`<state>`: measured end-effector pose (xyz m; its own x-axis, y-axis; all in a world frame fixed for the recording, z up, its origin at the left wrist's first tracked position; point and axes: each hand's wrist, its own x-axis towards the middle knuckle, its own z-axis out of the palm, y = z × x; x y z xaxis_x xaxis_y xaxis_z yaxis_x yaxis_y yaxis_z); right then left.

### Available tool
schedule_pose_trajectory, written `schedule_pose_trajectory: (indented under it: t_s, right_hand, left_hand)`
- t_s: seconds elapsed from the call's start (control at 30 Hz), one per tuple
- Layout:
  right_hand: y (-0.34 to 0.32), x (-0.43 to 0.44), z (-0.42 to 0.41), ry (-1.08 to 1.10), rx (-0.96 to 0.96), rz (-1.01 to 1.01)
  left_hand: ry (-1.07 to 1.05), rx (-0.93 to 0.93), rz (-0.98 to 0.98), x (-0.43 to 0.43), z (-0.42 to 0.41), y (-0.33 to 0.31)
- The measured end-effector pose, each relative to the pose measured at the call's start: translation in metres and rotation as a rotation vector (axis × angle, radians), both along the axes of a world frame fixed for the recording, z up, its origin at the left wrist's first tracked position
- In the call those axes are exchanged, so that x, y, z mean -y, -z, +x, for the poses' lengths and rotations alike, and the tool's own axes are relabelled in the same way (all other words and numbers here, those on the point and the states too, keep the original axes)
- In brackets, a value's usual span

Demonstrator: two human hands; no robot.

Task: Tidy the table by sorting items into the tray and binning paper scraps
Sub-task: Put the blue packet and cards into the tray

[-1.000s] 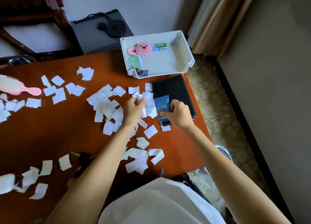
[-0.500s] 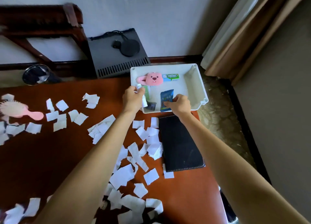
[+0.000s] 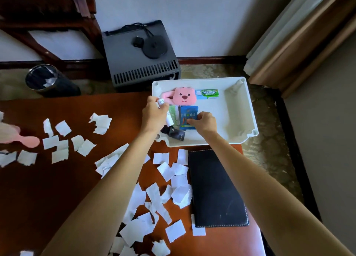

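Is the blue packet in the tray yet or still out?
In. The blue packet lies over the white tray floor beside the green card, right hand fingertips on it.

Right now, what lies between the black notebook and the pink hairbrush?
In the head view, torn paper scraps and the left forearm lie between the notebook and hairbrush.

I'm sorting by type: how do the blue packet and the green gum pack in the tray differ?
The blue packet is larger and under the right hand; the gum pack is slim, green and untouched. The packet stands lengthwise toward the wall; the gum pack lies crosswise. Both lie flat inside the white tray.
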<state>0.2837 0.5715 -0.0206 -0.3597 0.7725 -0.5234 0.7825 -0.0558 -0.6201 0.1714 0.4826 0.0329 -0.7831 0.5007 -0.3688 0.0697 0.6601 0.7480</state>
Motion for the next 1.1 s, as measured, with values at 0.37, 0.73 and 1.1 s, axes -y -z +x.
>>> schedule_pose_trajectory:
  t_s: [0.37, 0.73, 1.1]
  right_hand:
    - [-0.013, 0.003, 0.017, 0.036, -0.151, 0.286]
    - [-0.017, -0.003, 0.044, -0.519, -0.017, 0.382]
    - [-0.017, -0.007, 0.056, -0.686, 0.229, 0.263]
  left_hand:
    - [-0.033, 0.191, 0.1, -0.005, 0.011, 0.004]
    - [0.049, 0.167, 0.025, -0.008, 0.035, 0.011]
    - [0.53, -0.076, -0.255, 0.003, 0.038, 0.028]
